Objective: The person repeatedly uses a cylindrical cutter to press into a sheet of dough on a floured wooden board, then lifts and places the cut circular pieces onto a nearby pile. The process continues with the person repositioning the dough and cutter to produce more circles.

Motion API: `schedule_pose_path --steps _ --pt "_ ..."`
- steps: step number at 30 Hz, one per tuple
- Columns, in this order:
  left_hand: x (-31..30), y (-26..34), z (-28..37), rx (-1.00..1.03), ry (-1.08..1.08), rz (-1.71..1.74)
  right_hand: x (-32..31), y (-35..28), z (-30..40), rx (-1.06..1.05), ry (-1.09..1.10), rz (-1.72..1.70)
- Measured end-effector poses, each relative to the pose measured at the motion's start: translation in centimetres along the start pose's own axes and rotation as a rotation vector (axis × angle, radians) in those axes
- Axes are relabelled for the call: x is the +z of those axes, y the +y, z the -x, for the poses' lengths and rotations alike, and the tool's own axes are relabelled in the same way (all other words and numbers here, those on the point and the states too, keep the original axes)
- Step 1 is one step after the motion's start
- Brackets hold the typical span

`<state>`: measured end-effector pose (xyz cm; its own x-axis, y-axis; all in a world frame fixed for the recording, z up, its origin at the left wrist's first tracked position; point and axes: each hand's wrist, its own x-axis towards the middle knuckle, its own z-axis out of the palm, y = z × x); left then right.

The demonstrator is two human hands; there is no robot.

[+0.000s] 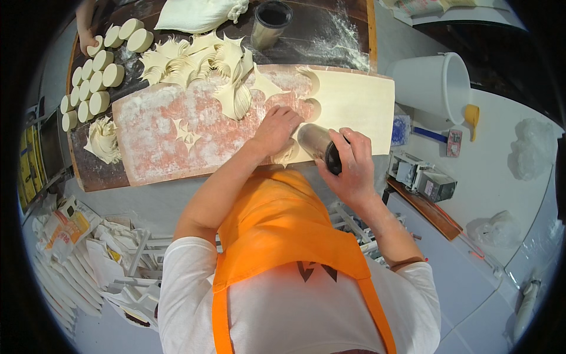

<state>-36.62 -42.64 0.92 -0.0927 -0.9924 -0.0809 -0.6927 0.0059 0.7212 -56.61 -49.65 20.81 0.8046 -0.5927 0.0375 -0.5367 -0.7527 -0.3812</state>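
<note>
My right hand (355,161) grips a metal cylindrical dough cutter (313,138) with a black end. The cutter is tilted, its far end at the cut edge of a pale rolled dough sheet (353,110). Beside it my left hand (279,128) rests at that edge, fingers bent down; whether they pinch any dough is hidden. Round bites mark the sheet's left side. A bunch of dough scraps (285,152) lies below my left hand. Under the sheet is a floured reddish board (154,132), with a small star-shaped scrap (186,134) on it.
Layered dough trimmings (199,59) spread along the board's far edge. Stacks of dough rounds (97,81) stand at left, where another person's hand (88,42) touches one. Behind are a second cylinder (270,24) and a white cloth bag (199,15). A white bucket (455,88) lies right.
</note>
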Motion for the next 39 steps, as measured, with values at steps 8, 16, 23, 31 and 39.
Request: schedule_pose_path --steps 8,16,23,31,39 --pt "0.1 0.3 -1.1 0.05 0.024 -0.174 -1.4 -0.1 -1.9 -0.066 -0.116 -0.034" --pt "0.3 -0.2 -1.9 0.113 -0.008 -0.346 -1.6 2.4 -4.1 -0.383 -0.245 -0.054" --pt "0.0 0.1 -2.0 0.156 0.016 -0.435 2.7 2.0 -2.6 -0.18 -0.1 0.005" --pt "0.1 0.3 1.0 0.058 -0.168 -0.53 3.5 2.0 -2.7 -0.2 -0.004 0.004" --pt "-2.1 0.6 1.6 -0.274 -0.005 0.179 4.2 2.3 -1.0 -0.105 0.08 -0.069"
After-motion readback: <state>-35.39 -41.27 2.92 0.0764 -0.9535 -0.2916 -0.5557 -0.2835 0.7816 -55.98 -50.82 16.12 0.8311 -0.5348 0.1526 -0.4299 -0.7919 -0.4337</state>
